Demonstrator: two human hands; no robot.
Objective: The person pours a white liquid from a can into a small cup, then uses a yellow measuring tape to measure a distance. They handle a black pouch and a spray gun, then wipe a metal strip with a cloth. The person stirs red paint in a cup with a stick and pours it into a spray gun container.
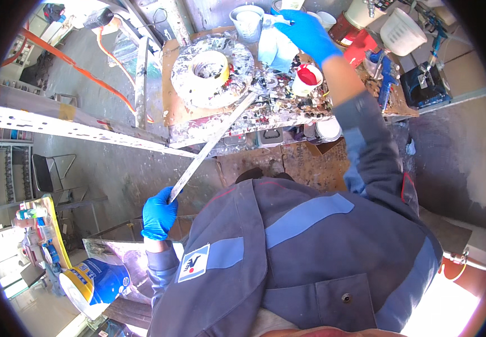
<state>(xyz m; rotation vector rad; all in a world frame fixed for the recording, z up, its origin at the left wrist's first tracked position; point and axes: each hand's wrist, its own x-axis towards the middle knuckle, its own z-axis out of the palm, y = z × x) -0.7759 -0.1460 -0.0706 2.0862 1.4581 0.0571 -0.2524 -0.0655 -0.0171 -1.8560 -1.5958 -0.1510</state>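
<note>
My left hand [160, 216], in a blue glove, is closed round the lower end of a long flat stick [212, 147] that looks paint-stained. The stick slants up and right, its far tip by the edge of the paint-spattered workbench [192, 135]. My right hand [309, 36], also gloved in blue, reaches over the back of the bench. Its fingers are at the top of a crumpled pale blue cloth [276, 49] and appear closed on it; the fingertips are partly hidden. Just below stands a white cup with red paint [306, 78].
A tape roll [225, 77] lies on a paint-crusted round disc [184, 84]. Behind are a white bucket [247, 25] and a red tin [344, 31]. A blue spray gun [388, 84] and a black scale [431, 90] lie right. A metal beam [85, 126] and orange hose [80, 70] cross left.
</note>
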